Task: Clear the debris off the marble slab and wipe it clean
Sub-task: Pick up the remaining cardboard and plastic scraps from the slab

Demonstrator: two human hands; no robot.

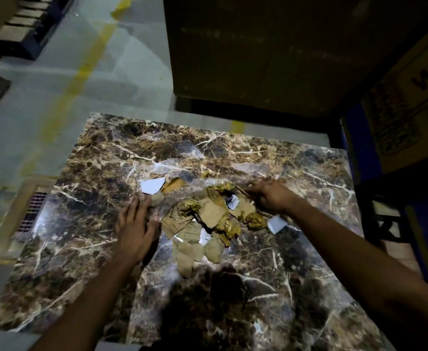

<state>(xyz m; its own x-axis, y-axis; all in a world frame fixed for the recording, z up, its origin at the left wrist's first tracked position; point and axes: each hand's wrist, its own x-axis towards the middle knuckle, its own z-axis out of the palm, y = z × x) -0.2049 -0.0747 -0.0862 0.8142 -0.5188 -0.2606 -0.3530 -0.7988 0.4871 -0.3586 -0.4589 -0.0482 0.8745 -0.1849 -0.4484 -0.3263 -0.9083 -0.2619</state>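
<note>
Head cam: debris pile [208, 224] mid marble slab [86, 173]. Left hand [135, 229] flat, fingers straight, at pile's edge. Right hand [268, 198] blurred, grip unclear.

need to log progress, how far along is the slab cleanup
Early stage. Done: the scraps look mostly gathered into one pile mid-slab. In hand: the left hand lies flat beside the pile and the right hand reaches in at its far side, apparently herding it. Left: white scraps still lie loose, nothing is off the marble slab, and no cloth is in view.
</note>
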